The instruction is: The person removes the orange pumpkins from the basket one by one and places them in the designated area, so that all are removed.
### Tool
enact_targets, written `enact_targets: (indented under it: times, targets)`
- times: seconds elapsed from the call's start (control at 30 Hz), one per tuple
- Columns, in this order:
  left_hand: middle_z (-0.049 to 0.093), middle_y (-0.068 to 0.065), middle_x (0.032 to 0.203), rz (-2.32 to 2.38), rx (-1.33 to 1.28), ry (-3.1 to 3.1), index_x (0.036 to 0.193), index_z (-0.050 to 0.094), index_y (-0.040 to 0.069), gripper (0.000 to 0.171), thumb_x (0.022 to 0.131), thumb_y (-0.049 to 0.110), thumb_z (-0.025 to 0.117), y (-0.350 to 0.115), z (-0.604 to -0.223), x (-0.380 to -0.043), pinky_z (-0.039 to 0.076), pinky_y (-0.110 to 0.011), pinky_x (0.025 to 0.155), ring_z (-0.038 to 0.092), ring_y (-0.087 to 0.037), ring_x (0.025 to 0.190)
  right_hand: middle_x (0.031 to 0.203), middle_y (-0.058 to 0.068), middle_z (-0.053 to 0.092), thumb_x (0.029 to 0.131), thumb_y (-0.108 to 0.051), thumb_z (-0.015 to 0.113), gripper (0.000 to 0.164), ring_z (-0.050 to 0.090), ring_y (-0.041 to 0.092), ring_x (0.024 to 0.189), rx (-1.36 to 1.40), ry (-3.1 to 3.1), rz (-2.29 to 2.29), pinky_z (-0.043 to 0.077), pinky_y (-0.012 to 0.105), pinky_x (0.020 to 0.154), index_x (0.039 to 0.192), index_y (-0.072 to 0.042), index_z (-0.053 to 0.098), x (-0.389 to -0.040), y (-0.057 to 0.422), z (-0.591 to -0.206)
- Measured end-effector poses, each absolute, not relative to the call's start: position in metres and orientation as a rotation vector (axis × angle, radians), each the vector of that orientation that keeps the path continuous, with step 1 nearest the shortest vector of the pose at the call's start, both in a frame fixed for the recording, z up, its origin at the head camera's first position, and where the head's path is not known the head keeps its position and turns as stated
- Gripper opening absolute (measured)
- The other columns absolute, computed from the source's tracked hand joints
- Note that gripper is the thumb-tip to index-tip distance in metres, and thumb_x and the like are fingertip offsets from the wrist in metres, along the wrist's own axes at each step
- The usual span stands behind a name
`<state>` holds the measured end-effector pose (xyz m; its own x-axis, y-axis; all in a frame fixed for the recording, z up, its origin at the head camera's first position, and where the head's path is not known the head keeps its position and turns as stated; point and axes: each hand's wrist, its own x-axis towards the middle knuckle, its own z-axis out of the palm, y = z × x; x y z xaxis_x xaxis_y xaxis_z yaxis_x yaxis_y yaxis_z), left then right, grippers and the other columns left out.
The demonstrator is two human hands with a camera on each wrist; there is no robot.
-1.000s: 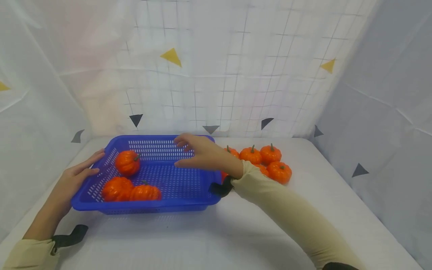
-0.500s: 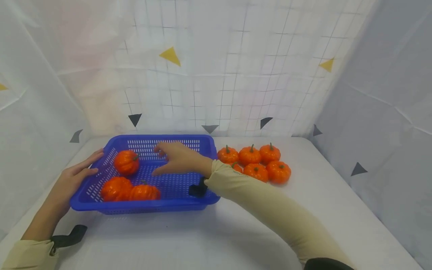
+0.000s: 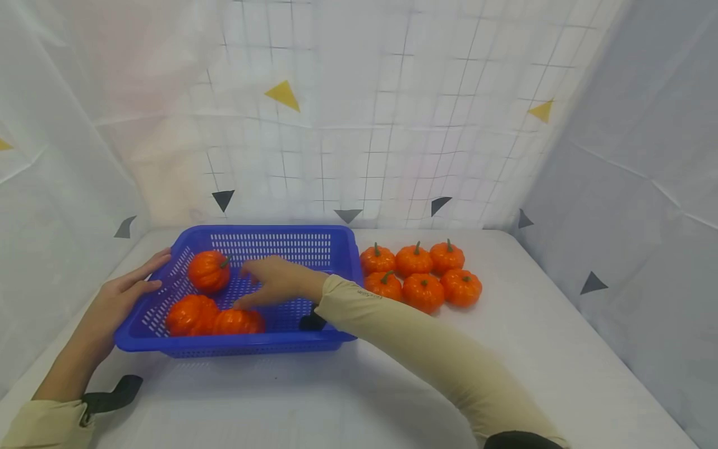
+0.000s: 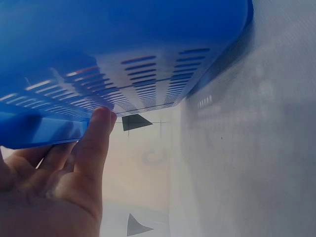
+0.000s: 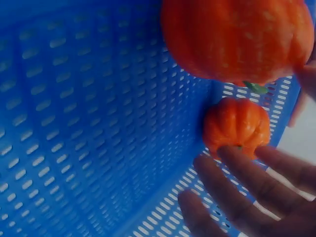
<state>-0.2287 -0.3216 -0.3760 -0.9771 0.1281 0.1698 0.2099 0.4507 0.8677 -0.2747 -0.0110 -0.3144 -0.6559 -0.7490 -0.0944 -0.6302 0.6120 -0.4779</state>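
A blue slotted basket (image 3: 269,338) stands on the white table with three small orange pumpkins inside. My left hand (image 3: 116,305) rests against the basket's left side, its fingers extended along the rim; the left wrist view has a fingertip (image 4: 101,116) at the slotted outer wall. Inside the basket, my right hand (image 3: 280,284) hovers with thumb and fingers spread. Its thumb is right at the front right pumpkin (image 3: 240,322). Beside that lies the front left pumpkin (image 3: 192,315), and behind them the back left pumpkin (image 3: 209,272). Up close, the right wrist view shows a pumpkin (image 5: 237,39) beyond spread fingers.
Several more orange pumpkins (image 3: 423,293) sit in two rows on the table (image 3: 538,337), right of the basket. A white sheet with grid lines (image 3: 359,125) hangs behind, and grey-white sheets (image 3: 645,206) flank the table.
My right hand has moved left and lower into the basket, from its right side over to the front right pumpkin. The left hand and the basket have hardly moved.
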Motion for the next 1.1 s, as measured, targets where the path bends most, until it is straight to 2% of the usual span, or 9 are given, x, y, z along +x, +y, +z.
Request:
enact_targets:
  times: [0.2,0.33,0.47,0.57,0.77,0.97,1.1]
  targets:
    - [0.019,0.002,0.171,-1.573,-0.300,-2.609,0.164,0.032,0.024,0.055,0.112,0.039,0.045,-0.322,-0.376,-0.228,0.006,-0.071,0.117,0.005,-0.031,0.158,0.114,-0.003,0.068,0.094,-0.057,0.071,0.068,0.060,0.008,0.097,-1.071,2.531,-0.568,0.051,0.020,0.080,0.142,-0.010,0.058,-0.271,-0.017,-0.319]
    - [0.019,0.003,0.171,-1.566,-0.290,-2.615,0.164,0.032,0.024,0.056,0.112,0.039,0.044,-0.322,-0.377,-0.228,0.008,-0.068,0.118,0.006,-0.032,0.157,0.117,-0.006,0.066,0.093,-0.065,0.067,0.073,0.059,0.009,0.102,-0.966,2.501,-0.515,0.052,0.025,0.088,0.144,-0.013,0.059,-0.268,-0.017,-0.321]
    - [0.019,0.004,0.171,-1.576,-0.281,-2.619,0.164,0.032,0.026,0.056,0.112,0.040,0.045,-0.322,-0.377,-0.228,0.010,-0.069,0.118,0.006,-0.034,0.157,0.117,-0.008,0.066,0.094,-0.068,0.062,0.066,0.059,0.010,0.102,-0.896,2.462,-0.474,0.052,0.028,0.088,0.137,-0.018,0.066,-0.267,-0.016,-0.325]
    - [0.019,0.004,0.171,-1.579,-0.287,-2.617,0.164,0.032,0.025,0.056,0.112,0.040,0.045,-0.321,-0.376,-0.228,0.009,-0.072,0.116,0.005,-0.035,0.157,0.114,-0.008,0.066,0.097,-0.064,0.061,0.060,0.061,0.009,0.098,-0.867,2.391,-0.507,0.053,0.025,0.083,0.134,-0.018,0.067,-0.267,-0.015,-0.328]
    - [0.018,0.002,0.171,-1.577,-0.309,-2.607,0.164,0.033,0.023,0.055,0.112,0.038,0.045,-0.320,-0.375,-0.229,0.006,-0.074,0.114,0.004,-0.035,0.157,0.120,-0.007,0.066,0.099,-0.057,0.062,0.063,0.064,0.009,0.098,-0.856,2.266,-0.584,0.057,0.024,0.080,0.143,-0.012,0.062,-0.270,-0.015,-0.330]
    - [0.018,0.003,0.171,-1.580,-0.299,-2.615,0.164,0.031,0.023,0.056,0.112,0.039,0.045,-0.321,-0.376,-0.230,0.007,-0.073,0.115,0.005,-0.033,0.157,0.116,-0.008,0.067,0.099,-0.052,0.066,0.057,0.063,0.007,0.097,-0.913,2.245,-0.606,0.056,0.021,0.078,0.138,-0.010,0.066,-0.273,-0.016,-0.333]
    - [0.018,0.004,0.171,-1.583,-0.299,-2.618,0.164,0.032,0.024,0.056,0.112,0.039,0.045,-0.321,-0.377,-0.230,0.008,-0.074,0.115,0.005,-0.034,0.157,0.110,-0.008,0.067,0.099,-0.045,0.070,0.052,0.064,0.007,0.096,-0.901,2.200,-0.691,0.059,0.024,0.076,0.135,-0.008,0.067,-0.274,-0.013,-0.335]
